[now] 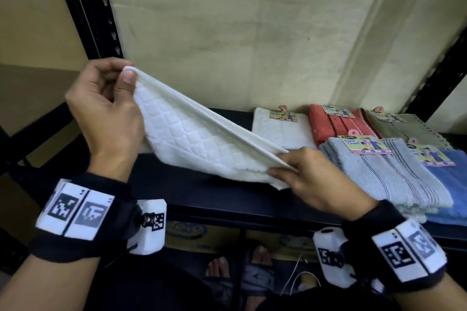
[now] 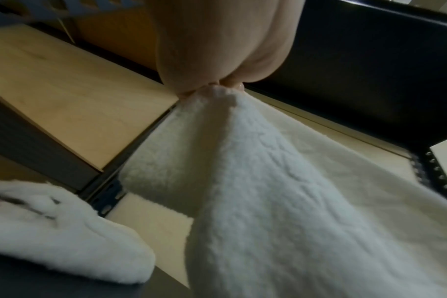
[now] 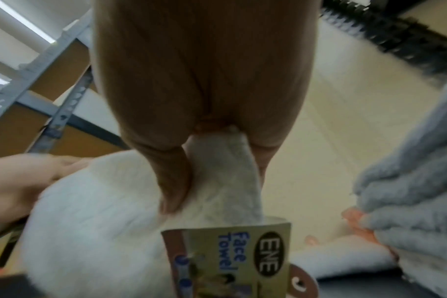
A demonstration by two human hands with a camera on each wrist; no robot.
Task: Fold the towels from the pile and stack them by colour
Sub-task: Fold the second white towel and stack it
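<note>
The white quilted towel (image 1: pixel 202 139) hangs in the air above the black shelf (image 1: pixel 202 192), stretched between both hands. The left hand (image 1: pixel 106 106) pinches its upper corner between thumb and curled fingers (image 1: pixel 111 65), up and left of the shelf. The right hand (image 1: pixel 316 179) pinches the lower corner, fingers (image 1: pixel 283 171) closed narrow on the doubled edge just above the shelf. A paper "Face Towel" tag (image 3: pixel 232 260) hangs from the towel below the right hand. Right of it on the shelf lie folded towels: white (image 1: pixel 280 129), red (image 1: pixel 336 124), grey striped (image 1: pixel 394 174), blue (image 1: pixel 449 184).
</note>
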